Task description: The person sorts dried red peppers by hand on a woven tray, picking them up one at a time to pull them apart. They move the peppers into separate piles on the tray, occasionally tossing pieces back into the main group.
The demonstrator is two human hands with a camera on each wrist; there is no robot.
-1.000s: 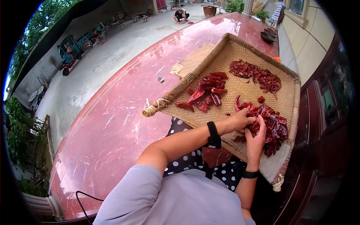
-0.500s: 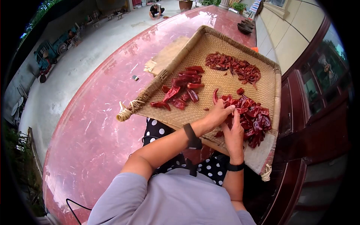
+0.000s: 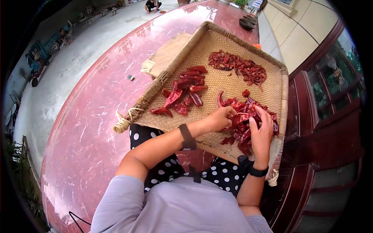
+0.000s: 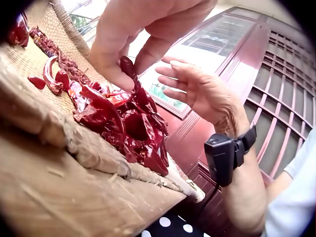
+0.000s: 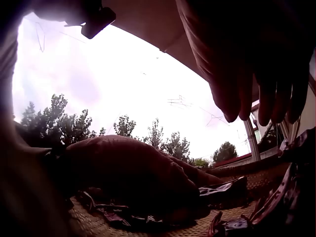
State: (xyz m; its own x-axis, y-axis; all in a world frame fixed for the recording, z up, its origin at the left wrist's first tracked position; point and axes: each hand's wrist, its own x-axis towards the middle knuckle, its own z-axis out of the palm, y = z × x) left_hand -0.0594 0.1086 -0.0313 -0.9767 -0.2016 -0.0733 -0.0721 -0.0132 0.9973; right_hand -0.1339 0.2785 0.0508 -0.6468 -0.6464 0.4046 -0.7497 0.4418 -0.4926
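Observation:
In the head view my left hand (image 3: 220,119) is over a heap of dried red chili peppers (image 3: 246,132) near the front of a woven tray (image 3: 225,89). Its thumb and fingers pinch a dark red chili pepper (image 4: 128,67), seen in the left wrist view. To the right, my right hand (image 3: 262,134) hovers beside the same heap, palm toward the left hand. In the left wrist view that hand's fingers are spread and loosely extended, holding nothing. In the right wrist view its fingers (image 5: 269,98) point down in shadow.
On the tray lie a group of larger chili pieces (image 3: 182,91) at left and a pile of small cut pieces (image 3: 241,68) at the back. A board (image 3: 165,54) lies beside the tray on the red stone surface (image 3: 89,128). A dark red door (image 3: 311,116) stands right.
The head view has shifted, so the tray appears farther left. My hands were together over the heap; my right hand has drawn away from the left and its fingers have opened.

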